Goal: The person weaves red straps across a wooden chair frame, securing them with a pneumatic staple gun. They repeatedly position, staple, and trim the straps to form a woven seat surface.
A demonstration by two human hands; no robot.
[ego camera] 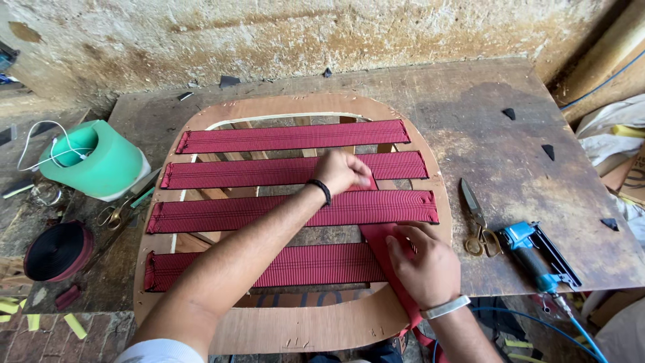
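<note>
On the wooden seat frame [295, 329], we are weaving a lengthwise strip of red webbing [384, 243] across four horizontal red bands [289, 136]. Our left hand [341, 171] is closing its fingers around the strip's far end between the second and third bands, while our right hand [424, 263] is pressing flat on it near the front rail. Beside the frame, scissors [476, 216] and a blue staple gun [537, 257] are lying on the workbench [510, 134].

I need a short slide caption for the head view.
Two hands weave a red webbing strip across a wooden seat frame.
</note>
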